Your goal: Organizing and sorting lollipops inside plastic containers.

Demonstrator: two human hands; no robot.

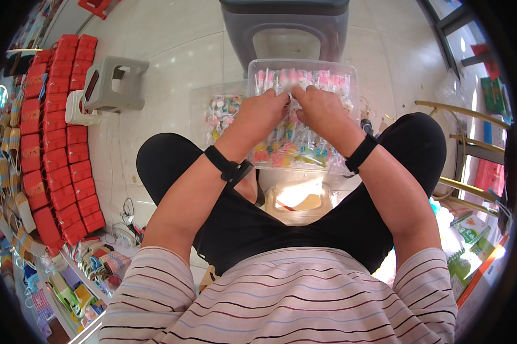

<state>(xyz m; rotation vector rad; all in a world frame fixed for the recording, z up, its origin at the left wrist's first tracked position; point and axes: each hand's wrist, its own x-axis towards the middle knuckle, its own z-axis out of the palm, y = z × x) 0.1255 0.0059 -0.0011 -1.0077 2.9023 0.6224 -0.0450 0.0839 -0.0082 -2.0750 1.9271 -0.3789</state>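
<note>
A clear plastic box [356, 86] stands before me, filled with small wrapped items on white sticks that look like lollipops; pink ones [327, 79] line its far side, and yellow, red and blue ones [286, 148] lie nearer me. Over the box's far half, my left hand [265, 109] and my right hand [320, 107] come close together, fingertips at a blurred pink-and-white piece [289, 79]. Whether either hand grips it cannot be made out. Beside the box on the left, partly behind my left forearm, is a second clear container [197, 112] with colourful small pieces.
A dark grey plastic stool [237, 26] stands beyond the box, a lighter grey stool [108, 92] to the left. Rows of red boxes [56, 142] line the left side. A beige stool [275, 202] is between my legs; a gold-coloured metal frame [465, 112] is at right.
</note>
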